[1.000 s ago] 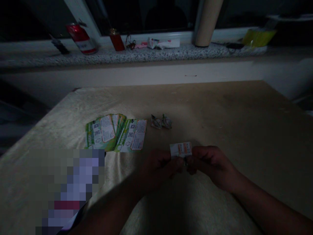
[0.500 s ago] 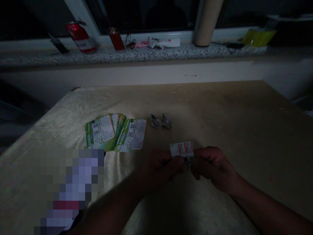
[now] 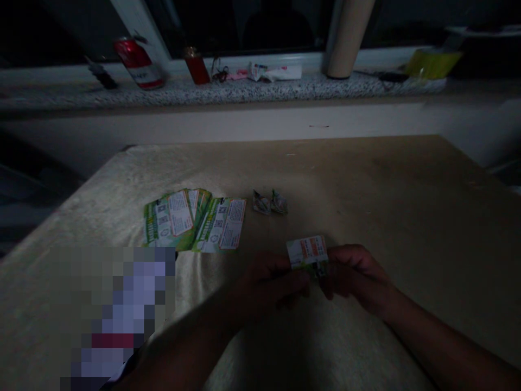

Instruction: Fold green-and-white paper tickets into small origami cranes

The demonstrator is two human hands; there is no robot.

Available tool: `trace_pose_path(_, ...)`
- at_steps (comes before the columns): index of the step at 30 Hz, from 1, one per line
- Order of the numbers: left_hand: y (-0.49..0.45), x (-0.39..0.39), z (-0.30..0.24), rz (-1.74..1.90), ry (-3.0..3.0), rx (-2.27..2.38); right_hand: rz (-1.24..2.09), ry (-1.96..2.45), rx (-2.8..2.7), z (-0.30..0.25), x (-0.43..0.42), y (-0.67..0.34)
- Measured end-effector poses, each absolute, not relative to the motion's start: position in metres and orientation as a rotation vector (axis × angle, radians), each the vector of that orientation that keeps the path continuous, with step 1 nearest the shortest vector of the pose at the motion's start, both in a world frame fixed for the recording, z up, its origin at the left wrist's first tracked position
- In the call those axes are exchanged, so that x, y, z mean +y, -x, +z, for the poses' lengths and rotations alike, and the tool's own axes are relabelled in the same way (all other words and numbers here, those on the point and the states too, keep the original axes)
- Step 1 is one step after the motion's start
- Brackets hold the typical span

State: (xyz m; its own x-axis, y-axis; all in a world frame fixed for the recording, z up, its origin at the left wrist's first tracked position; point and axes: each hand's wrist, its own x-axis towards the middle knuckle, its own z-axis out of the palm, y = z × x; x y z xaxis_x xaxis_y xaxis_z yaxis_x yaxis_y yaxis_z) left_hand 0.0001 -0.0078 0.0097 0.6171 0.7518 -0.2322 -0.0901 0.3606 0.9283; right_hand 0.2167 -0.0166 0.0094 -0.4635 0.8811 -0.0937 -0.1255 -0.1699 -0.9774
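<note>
A small folded leaflet (image 3: 308, 252), white and green with orange print, is held between both hands above the table. My left hand (image 3: 277, 282) pinches its left side, thumb in front. My right hand (image 3: 354, 271) grips its right edge, fingers closed; dim light hides the fingertips. Beyond the hands lie two small folded paper shapes (image 3: 270, 202), side by side. To their left, a fan of green and white leaflets (image 3: 169, 220) rests on the cloth, with one more leaflet (image 3: 220, 224) overlapping its right side.
A pixelated, bluish elongated shape (image 3: 130, 309) covers the near left. Behind the table (image 3: 366, 174), a speckled sill (image 3: 228, 93) carries a red can (image 3: 140, 65), a red bottle (image 3: 197, 68), crumpled packaging (image 3: 274, 71), a cardboard tube (image 3: 350, 38) and a yellow container (image 3: 433, 63).
The view has shifted slightly. Both hands still hold the folded leaflet, which now tilts a little and shows more of its green lower strip above the left thumb.
</note>
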Motion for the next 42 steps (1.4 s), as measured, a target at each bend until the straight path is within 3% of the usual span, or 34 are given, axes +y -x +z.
trace_pose_path(23,0.001,-0.009,0.014,0.631,-1.174,0.715,2.027,0.824,-1.250,0.011,-0.015,-0.215)
trace_pose_path(30,0.005,-0.003,0.017,0.657,-1.504,0.823,2.059,0.835,-1.279,0.010,-0.013,-0.217)
trace_pose_path(42,0.005,-0.004,0.014,0.650,-1.317,0.793,2.092,0.800,-1.234,0.006,-0.014,-0.216)
